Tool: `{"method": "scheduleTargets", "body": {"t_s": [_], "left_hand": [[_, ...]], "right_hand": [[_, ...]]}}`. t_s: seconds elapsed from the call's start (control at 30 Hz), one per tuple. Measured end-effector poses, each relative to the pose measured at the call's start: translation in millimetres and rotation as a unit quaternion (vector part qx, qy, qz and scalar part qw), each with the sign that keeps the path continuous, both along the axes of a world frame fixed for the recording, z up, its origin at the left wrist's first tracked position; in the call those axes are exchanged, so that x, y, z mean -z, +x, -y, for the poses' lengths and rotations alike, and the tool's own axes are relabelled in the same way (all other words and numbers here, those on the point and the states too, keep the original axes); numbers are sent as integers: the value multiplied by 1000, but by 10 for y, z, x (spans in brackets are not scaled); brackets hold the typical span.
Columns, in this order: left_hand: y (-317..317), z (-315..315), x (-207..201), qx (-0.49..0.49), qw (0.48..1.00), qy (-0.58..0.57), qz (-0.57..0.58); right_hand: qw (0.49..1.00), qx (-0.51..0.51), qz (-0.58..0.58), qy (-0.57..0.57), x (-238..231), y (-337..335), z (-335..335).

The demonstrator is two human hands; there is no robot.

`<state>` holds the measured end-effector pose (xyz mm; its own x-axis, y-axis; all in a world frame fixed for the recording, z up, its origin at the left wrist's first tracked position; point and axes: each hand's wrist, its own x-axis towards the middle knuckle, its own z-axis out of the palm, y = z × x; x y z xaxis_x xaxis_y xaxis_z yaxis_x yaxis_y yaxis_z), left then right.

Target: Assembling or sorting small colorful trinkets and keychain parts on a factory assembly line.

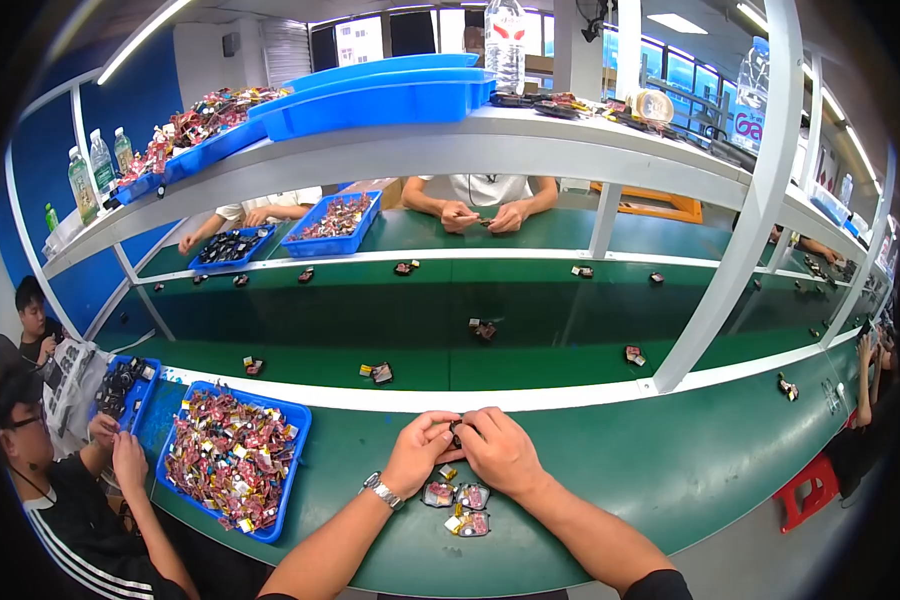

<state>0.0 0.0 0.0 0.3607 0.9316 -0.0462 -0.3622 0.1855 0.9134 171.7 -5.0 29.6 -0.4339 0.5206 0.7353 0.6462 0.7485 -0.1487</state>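
My left hand (418,456) and my right hand (502,452) meet over the green tabletop, fingers closed in a pinch. Between the fingertips is a small black part (456,432), mostly covered; its exact kind cannot be made out. Just below the hands, close to my left wrist, lie small black-cased electronic units with red circuit boards: one on the left (438,494), one on the right (473,496), and one nearer to me (468,523) with a white and yellow piece on it. A reddish edge also shows under my fingers, partly hidden.
A blue tray (293,480) heaped with red circuit boards stands to my left. Beside it a co-worker handles something near a tray of black parts (120,388). Beyond a white rail (400,398), a green belt (530,365) carries scattered units. A shelf (530,150) and post (740,240) stand ahead.
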Motion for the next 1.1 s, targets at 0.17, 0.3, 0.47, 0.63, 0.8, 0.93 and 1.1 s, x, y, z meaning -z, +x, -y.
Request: {"method": "scheduleTargets", "body": {"t_s": [0.17,0.3,0.47,0.63,0.8,0.93,1.1], "left_hand": [[-11,19,-27,-10,1000,13,-8],[-17,20,-26,-18,1000,0,-11],[10,7,-11,-10,1000,2,27],[-35,-15,29,-4,1000,-4,-8],[7,-11,1,9,1000,1,-9],[-12,-7,-9,0,1000,2,-18],[-9,-17,3,3,1000,-6,-5]], "right_hand": [[1000,3,13,22,-5,-22,7],[999,-1,32,24,39,-9,-9],[1000,-23,-2,-19,-52,73,-40],[999,-18,-2,-34,-8,25,-26],[1000,5,11,-26,-14,11,-2],[999,15,40,14,40,-16,-22],[998,-5,52,38,55,23,-28]]}}
